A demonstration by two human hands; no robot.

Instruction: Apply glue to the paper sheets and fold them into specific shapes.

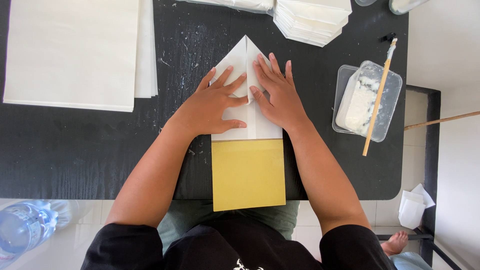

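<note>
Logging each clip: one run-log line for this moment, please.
left hand: flat on white folded paper | right hand: pressing same paper | yellow card: under paper, overhanging black table

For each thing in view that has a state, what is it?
White paper: folded to a point, pressed flat.
Left hand: flat on paper.
Right hand: flat on paper.
Yellow board: under the paper, overhanging table edge.
Plastic tub: open, holds white paste.
Brush: resting across tub.

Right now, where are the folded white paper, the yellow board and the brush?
folded white paper (246, 52): head view, on its pointed top, above the fingers.
yellow board (248, 174): head view, middle of its bare face.
brush (377, 97): head view, mid-handle, lying across the plastic tub.
</note>
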